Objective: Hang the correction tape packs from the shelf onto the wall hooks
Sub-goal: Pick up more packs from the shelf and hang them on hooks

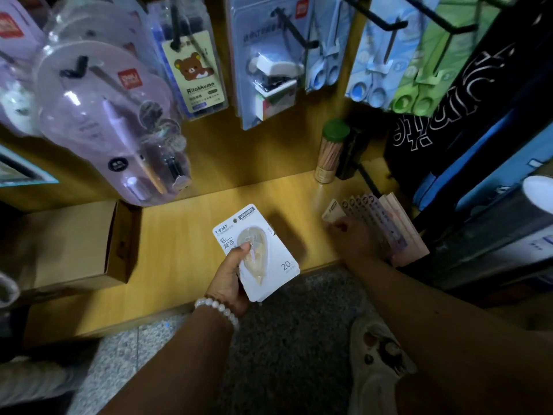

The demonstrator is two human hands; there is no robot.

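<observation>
My left hand grips a white correction tape pack, thumb on its clear blister, over the front edge of the wooden shelf. More packs seem stacked under it. My right hand reaches to a fanned row of packs standing at the shelf's right end; its fingers pinch the nearest white one. Black wall hooks stick out of the wooden back panel above, most carrying other stationery.
Lilac blister packs hang at upper left, a stapler pack in the middle, scissors packs at right. A cardboard box sits on the shelf's left. A green-capped tube of sticks stands at the back. Dark boxes crowd the right.
</observation>
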